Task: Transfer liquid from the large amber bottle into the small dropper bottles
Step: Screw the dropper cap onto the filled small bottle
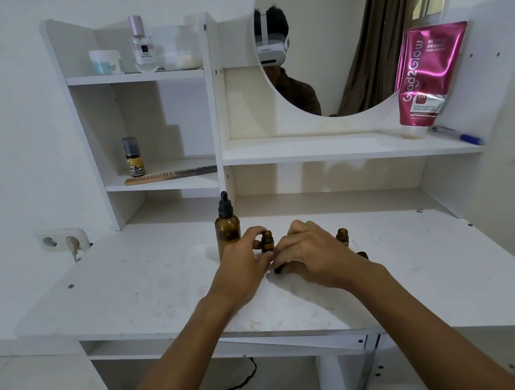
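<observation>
The large amber bottle (227, 229) with a black dropper cap stands upright near the middle of the white table (131, 297). Just right of it, my left hand (243, 263) grips a small amber bottle (267, 241) that has no cap. My right hand (311, 253) lies over a small black item (277, 270), probably a dropper cap, with its fingers curled round it. A second small amber bottle (342, 235) stands uncapped beyond my right hand. A third small bottle (362, 255) peeks out behind my right wrist, mostly hidden.
Shelves rise behind the table with a jar (106, 61), a perfume bottle (143, 45), a small yellow-labelled bottle (132, 156) and a comb (169, 175). A pink tube (425, 76) and a blue pen (457, 135) sit under the round mirror (351, 24).
</observation>
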